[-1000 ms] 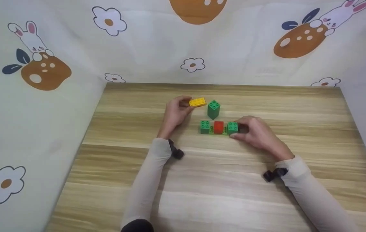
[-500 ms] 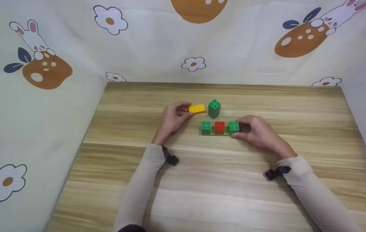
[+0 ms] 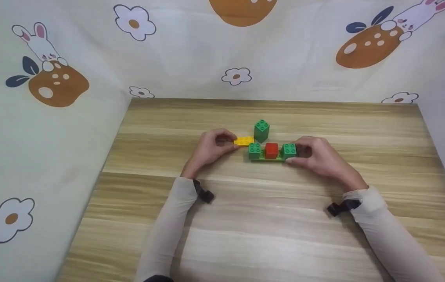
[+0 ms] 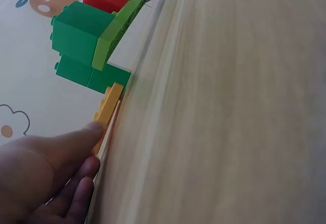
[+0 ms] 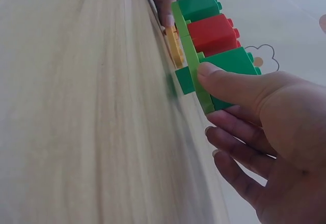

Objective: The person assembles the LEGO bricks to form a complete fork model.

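A light green base plate (image 5: 191,56) is held just above the table, bearing three blocks in a row: a left green block (image 3: 254,151), a red block (image 3: 271,151) in the middle and a right green block (image 3: 289,151), with gaps between them. The right hand (image 3: 318,156) pinches its right end, thumb on the near side against plate and block, while the lower fingers hang bent and slightly apart. Just left of the plate, on its far side, is a flat yellow brick (image 3: 244,141), its left end pinched between the thumb and fingers of the left hand (image 3: 212,147). A green tower (image 3: 261,133) stands upright beyond the row, to the right of the yellow brick, one corner facing near. All this is toward the far side of a wood-grain table (image 3: 245,235). Pale sleeves cover both arms, a black device (image 3: 205,196) (image 3: 343,207) at each wrist. Beyond the far edge rises a pale wall (image 3: 183,58) printed with flowers, rabbits and orange fruit
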The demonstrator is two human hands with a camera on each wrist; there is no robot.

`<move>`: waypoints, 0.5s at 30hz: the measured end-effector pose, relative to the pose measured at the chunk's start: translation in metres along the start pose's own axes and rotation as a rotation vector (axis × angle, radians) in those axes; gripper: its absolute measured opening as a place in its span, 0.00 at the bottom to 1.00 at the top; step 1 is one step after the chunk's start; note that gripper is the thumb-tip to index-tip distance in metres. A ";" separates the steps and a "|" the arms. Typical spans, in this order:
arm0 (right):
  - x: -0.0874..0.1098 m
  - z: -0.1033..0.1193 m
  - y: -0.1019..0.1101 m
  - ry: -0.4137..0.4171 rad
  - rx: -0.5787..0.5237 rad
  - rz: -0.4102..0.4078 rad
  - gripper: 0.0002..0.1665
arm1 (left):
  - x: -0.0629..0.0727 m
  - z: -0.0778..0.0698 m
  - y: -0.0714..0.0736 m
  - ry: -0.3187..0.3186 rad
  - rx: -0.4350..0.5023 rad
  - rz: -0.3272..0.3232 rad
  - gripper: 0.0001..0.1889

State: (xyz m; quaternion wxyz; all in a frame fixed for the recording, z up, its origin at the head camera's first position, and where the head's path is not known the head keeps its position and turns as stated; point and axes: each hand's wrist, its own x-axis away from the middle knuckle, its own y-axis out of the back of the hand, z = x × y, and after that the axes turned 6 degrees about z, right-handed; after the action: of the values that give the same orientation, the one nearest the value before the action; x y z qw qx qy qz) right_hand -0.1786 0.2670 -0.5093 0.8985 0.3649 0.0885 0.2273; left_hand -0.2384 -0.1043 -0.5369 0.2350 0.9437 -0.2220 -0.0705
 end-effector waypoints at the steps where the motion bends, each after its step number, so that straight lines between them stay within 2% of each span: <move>1: 0.000 0.000 0.001 0.000 -0.002 -0.001 0.23 | 0.001 0.000 0.001 -0.006 -0.010 0.016 0.13; 8: 0.002 0.005 0.004 -0.015 -0.029 -0.002 0.24 | 0.004 -0.005 -0.003 -0.045 -0.046 0.122 0.13; 12: 0.003 0.009 0.006 -0.028 -0.052 -0.001 0.24 | 0.005 -0.014 -0.013 -0.037 -0.039 0.176 0.14; 15: 0.003 0.010 0.008 -0.023 -0.060 -0.013 0.24 | 0.004 -0.021 -0.024 -0.057 -0.060 0.195 0.15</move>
State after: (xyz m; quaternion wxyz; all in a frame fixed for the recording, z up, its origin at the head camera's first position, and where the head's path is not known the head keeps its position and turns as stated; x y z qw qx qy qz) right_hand -0.1760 0.2673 -0.4968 0.9114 0.3399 0.0738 0.2201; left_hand -0.2210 -0.0782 -0.5296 0.2625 0.9078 -0.3171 -0.0805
